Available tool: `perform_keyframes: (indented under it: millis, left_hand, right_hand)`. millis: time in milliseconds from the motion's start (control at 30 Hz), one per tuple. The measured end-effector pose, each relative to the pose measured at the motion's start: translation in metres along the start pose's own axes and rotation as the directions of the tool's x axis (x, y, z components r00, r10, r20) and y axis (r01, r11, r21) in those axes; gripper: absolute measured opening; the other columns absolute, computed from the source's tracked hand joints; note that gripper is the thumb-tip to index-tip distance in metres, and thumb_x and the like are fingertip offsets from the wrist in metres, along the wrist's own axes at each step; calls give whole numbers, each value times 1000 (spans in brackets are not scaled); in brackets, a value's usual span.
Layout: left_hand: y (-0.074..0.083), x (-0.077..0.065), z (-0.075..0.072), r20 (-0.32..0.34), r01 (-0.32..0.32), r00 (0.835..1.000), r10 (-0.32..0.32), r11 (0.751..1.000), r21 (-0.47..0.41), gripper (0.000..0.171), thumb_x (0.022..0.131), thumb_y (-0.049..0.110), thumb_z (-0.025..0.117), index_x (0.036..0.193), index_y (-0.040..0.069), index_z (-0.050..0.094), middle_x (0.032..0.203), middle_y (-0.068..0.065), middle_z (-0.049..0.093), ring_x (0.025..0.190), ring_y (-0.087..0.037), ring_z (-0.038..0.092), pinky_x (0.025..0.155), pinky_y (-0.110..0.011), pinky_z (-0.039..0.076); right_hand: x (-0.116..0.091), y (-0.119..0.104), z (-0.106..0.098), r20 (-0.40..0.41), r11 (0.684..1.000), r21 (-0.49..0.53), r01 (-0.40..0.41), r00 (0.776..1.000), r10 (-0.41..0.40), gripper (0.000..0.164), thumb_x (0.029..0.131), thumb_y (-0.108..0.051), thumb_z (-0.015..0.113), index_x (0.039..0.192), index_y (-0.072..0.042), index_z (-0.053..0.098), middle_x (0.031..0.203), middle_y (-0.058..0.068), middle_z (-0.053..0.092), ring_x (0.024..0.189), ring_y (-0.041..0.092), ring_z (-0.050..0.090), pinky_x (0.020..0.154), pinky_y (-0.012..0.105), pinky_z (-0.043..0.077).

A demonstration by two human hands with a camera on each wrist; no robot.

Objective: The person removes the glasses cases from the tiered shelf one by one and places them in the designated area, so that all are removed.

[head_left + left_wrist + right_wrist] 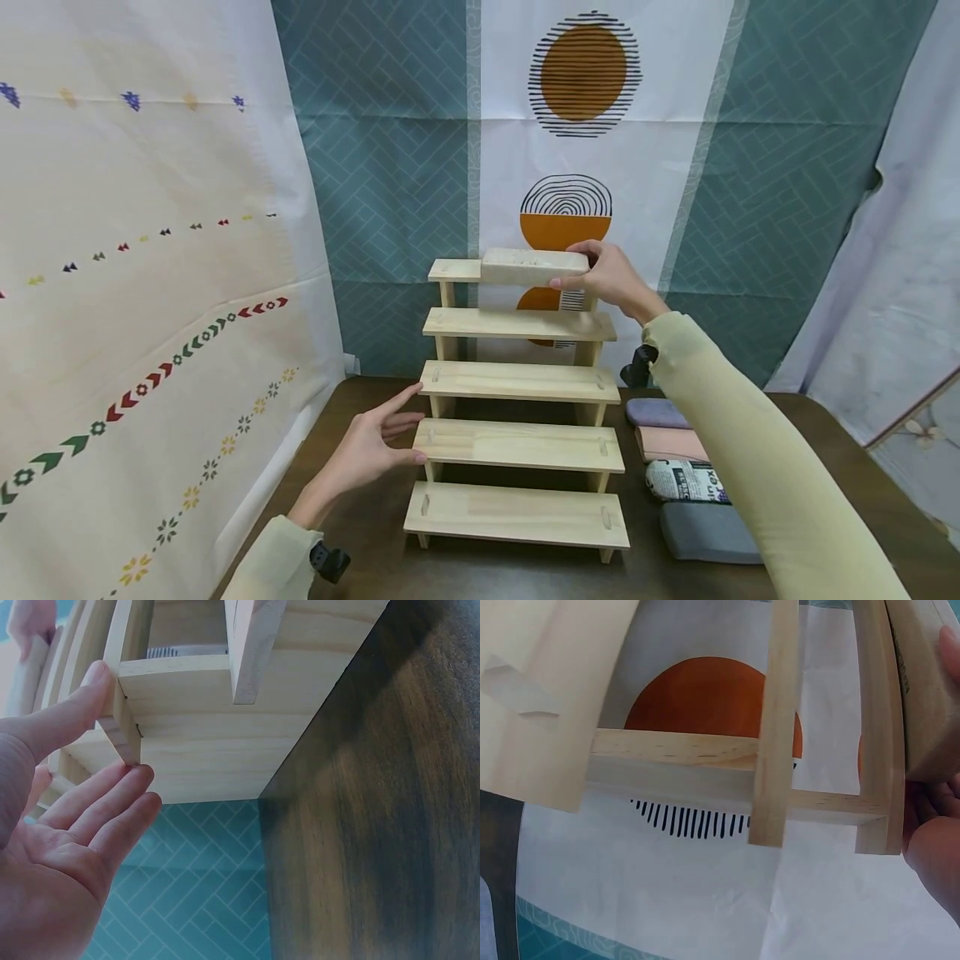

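Note:
A pale wooden stand (pixel 517 381) with several stepped shelves stands on the brown table. At its top, my right hand (pixel 611 275) holds an off-white, box-shaped item (pixel 525 268) by its right end, over the top shelf (pixel 454 270); in the right wrist view this item (pixel 932 697) lies against the upper boards. Whether it bears its weight on the shelf I cannot tell. My left hand (pixel 367 450) is at the stand's left side. Its thumb and fingertips (pixel 139 778) pinch opposite corners of one shelf's end (pixel 121 729) in the left wrist view.
On the table (pixel 360 517), right of the stand, lie a purple case (pixel 656 412), a pink one (pixel 670 444), one with newspaper print (pixel 684 481) and a grey one (pixel 707 532), partly behind my right sleeve. Patterned cloth (pixel 375 208) hangs close behind.

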State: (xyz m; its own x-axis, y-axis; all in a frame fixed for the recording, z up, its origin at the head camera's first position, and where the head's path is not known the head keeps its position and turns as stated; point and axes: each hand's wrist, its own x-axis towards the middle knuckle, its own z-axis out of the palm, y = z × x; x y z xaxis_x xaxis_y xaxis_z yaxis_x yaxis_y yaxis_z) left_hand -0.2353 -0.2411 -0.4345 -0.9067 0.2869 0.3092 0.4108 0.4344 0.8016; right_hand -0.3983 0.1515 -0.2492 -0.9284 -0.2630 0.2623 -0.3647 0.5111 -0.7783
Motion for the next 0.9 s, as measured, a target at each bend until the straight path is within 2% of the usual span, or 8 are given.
perform_keyframes:
  millis: [367,667,900]
  left_hand:
    - [2,0,0,5,-9,1000,9,1000,2,106,75,7,96,164,23,41,149,-17,58,126,-31,66,103,-57,52]
    - [2,-1,1,1,-9,1000,9,1000,-1,106,75,7,97,164,23,41,151,-17,57,126,-31,66,102,-56,53]
    - [2,0,1,-2,1,1000,-1,1000,1,106,75,6,96,164,23,42,148,-17,60,126,-31,66,101,-54,54]
  right_hand:
    - [-20,4,-2,-12,994,91,54,999,-53,72,87,-23,90,143,1,54,135,20,59,116,33,57,100,43,50]
    - [-39,11,0,-25,982,147,117,993,-114,66,87,-19,90,142,-2,58,135,16,60,116,32,58,102,43,50]
    - [-55,12,0,-46,973,191,128,992,-121,65,86,-17,90,142,-5,59,132,14,60,113,27,58,93,32,52]
